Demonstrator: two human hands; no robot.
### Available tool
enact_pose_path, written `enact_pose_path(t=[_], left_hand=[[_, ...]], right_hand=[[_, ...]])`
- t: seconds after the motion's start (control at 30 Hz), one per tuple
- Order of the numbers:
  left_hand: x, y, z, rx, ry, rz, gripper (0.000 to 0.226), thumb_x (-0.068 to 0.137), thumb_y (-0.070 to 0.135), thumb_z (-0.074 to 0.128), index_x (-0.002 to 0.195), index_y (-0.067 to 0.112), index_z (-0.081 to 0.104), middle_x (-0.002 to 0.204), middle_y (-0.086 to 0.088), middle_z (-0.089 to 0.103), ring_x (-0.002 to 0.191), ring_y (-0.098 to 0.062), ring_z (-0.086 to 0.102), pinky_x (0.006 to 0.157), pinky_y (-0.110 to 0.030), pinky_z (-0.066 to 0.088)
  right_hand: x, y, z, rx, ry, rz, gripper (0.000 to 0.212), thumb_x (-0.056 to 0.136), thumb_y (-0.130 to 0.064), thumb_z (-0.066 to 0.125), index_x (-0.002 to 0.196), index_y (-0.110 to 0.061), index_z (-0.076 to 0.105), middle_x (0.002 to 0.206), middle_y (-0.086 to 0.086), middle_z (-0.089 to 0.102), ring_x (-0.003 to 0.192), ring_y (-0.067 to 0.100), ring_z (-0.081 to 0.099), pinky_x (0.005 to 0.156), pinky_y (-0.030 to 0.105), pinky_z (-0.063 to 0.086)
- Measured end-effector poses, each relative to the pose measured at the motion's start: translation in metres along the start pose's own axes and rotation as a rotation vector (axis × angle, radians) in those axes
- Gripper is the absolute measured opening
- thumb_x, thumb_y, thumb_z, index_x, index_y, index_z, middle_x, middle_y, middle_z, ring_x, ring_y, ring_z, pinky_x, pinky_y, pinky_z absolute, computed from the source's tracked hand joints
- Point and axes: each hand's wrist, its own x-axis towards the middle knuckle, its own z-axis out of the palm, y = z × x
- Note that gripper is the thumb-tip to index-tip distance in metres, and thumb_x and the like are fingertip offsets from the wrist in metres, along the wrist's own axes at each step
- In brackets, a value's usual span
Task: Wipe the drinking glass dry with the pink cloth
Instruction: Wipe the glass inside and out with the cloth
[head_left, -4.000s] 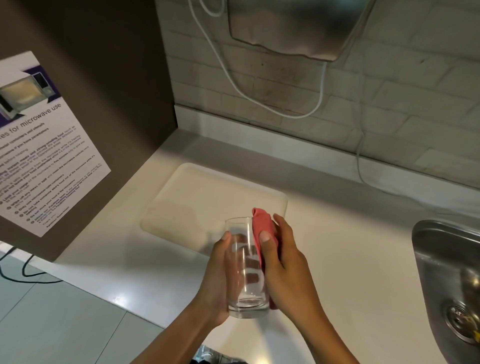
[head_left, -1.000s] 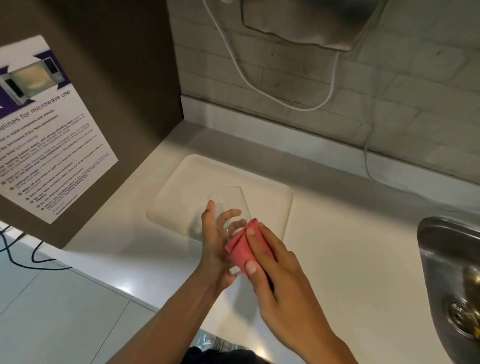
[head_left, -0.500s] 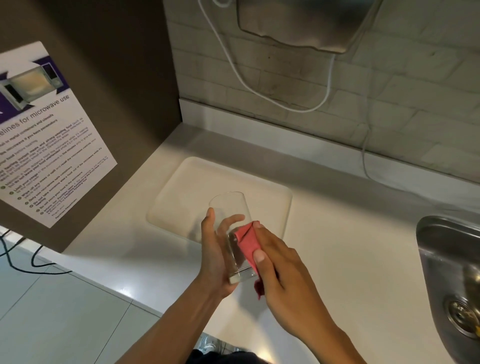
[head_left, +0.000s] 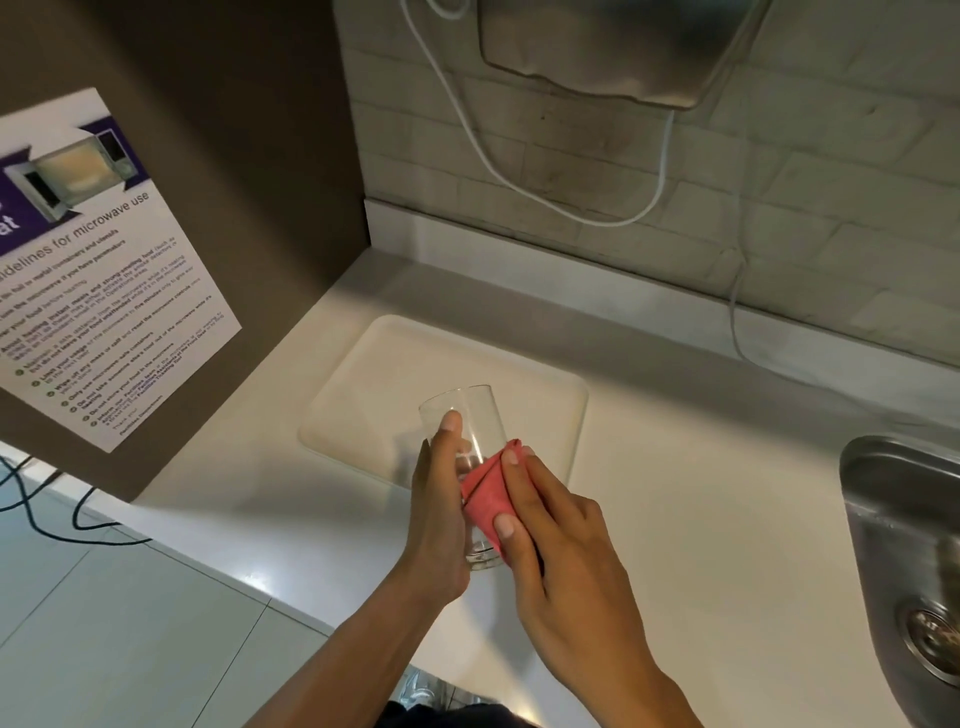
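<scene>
A clear drinking glass (head_left: 475, 421) is held above the white counter, its mouth tilted away from me. My left hand (head_left: 439, 514) grips it around the left side, thumb up near the rim. Against the glass's right side lies the folded pink cloth (head_left: 485, 499), pressed there by the fingers of my right hand (head_left: 561, 551). The base of the glass shows just below the cloth, between my two hands.
A white tray (head_left: 384, 374) lies on the counter (head_left: 701, 519) behind the glass. A steel sink (head_left: 904, 530) sits at the right edge. A brown cabinet side with a microwave poster (head_left: 98, 270) stands left. A white cable (head_left: 571, 208) hangs on the tiled wall.
The glass has tipped more upright in my left hand. My right hand has slid the pink cloth along the glass's right side, now spread flatter against it.
</scene>
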Motion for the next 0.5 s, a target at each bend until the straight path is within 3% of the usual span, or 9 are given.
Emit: enact_pose_path(t=[0.1,0.17,0.23,0.37,0.43,0.5], left_hand=[[-0.006,-0.004,0.001,0.026,-0.057,-0.037,0.077,0.080,0.078,0.059,0.120,0.013,0.073,0.117,-0.025,0.079,0.109,-0.041,0.077,0.093,-0.057,0.063],[-0.011,-0.007,0.001,0.054,-0.124,-0.064,0.070,0.084,0.079,0.055,0.113,0.020,0.080,0.114,-0.022,0.081,0.106,-0.037,0.079,0.083,-0.049,0.066],[-0.013,-0.007,0.001,0.060,-0.188,-0.075,0.063,0.089,0.077,0.049,0.110,0.027,0.082,0.115,-0.020,0.082,0.108,-0.036,0.079,0.080,-0.043,0.066],[-0.008,0.005,-0.004,-0.028,-0.166,0.001,0.079,0.081,0.076,0.053,0.129,0.017,0.075,0.132,-0.028,0.072,0.129,-0.046,0.065,0.109,-0.060,0.051],[-0.006,0.005,-0.007,-0.043,-0.174,-0.022,0.086,0.079,0.076,0.055,0.132,0.011,0.073,0.132,-0.032,0.071,0.127,-0.048,0.065,0.106,-0.059,0.054],[-0.008,-0.003,-0.006,-0.034,-0.242,-0.061,0.076,0.087,0.074,0.051,0.131,0.018,0.075,0.129,-0.026,0.075,0.121,-0.042,0.071,0.095,-0.052,0.061]], right_hand=[[0.014,0.001,-0.004,0.205,-0.017,0.096,0.052,0.102,-0.062,0.021,0.154,-0.054,0.021,0.155,-0.031,0.032,0.133,0.000,0.039,0.104,0.023,0.044],[0.030,0.001,-0.013,0.325,-0.007,0.169,0.050,0.103,-0.058,0.029,0.152,-0.051,0.031,0.151,-0.025,0.044,0.132,0.002,0.048,0.106,0.022,0.042],[0.039,-0.004,-0.021,0.327,0.038,0.159,0.050,0.103,-0.058,0.029,0.152,-0.050,0.032,0.151,-0.024,0.045,0.133,0.003,0.048,0.107,0.022,0.039],[0.017,-0.010,-0.014,0.181,0.015,0.074,0.054,0.100,-0.068,0.021,0.153,-0.057,0.017,0.153,-0.035,0.033,0.131,-0.007,0.035,0.104,0.014,0.030],[0.014,-0.007,-0.015,0.224,-0.024,0.095,0.053,0.099,-0.070,0.022,0.151,-0.059,0.020,0.147,-0.040,0.033,0.131,-0.010,0.036,0.109,0.018,0.032],[0.026,-0.006,-0.020,0.313,0.000,0.131,0.048,0.101,-0.063,0.028,0.149,-0.057,0.030,0.142,-0.038,0.039,0.130,-0.007,0.044,0.111,0.020,0.037]])
